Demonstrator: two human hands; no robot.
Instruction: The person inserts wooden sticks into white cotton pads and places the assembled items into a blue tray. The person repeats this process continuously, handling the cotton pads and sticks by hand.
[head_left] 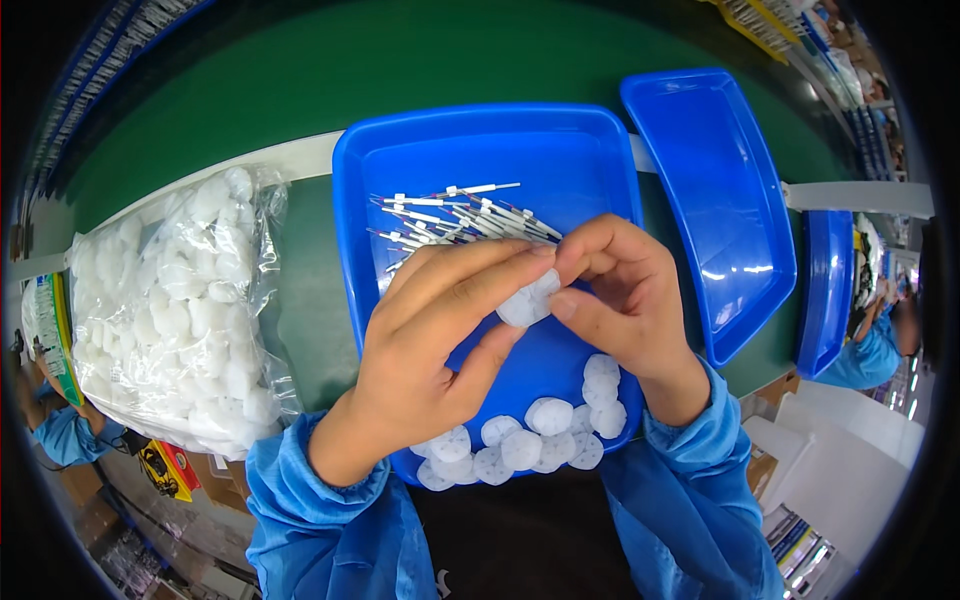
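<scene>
Tilting with its flat faces toward lower left and upper right, the white cotton disc is pinched at its rim between the left hand fingers and right hand fingers, above the blue tray holding thin white pins and more discs; its long axis cannot be told.

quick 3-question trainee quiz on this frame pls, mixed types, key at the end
1. True or false: the left hand and right hand both pinch one white round pad.
2. Where do the thin white rods lie? A) in the clear bag B) at the far end of the blue tray C) in the empty blue tray
3. Fill in: loose white pads sit along the tray's ____ edge.

Key: 1 true; 2 B; 3 near.
</scene>
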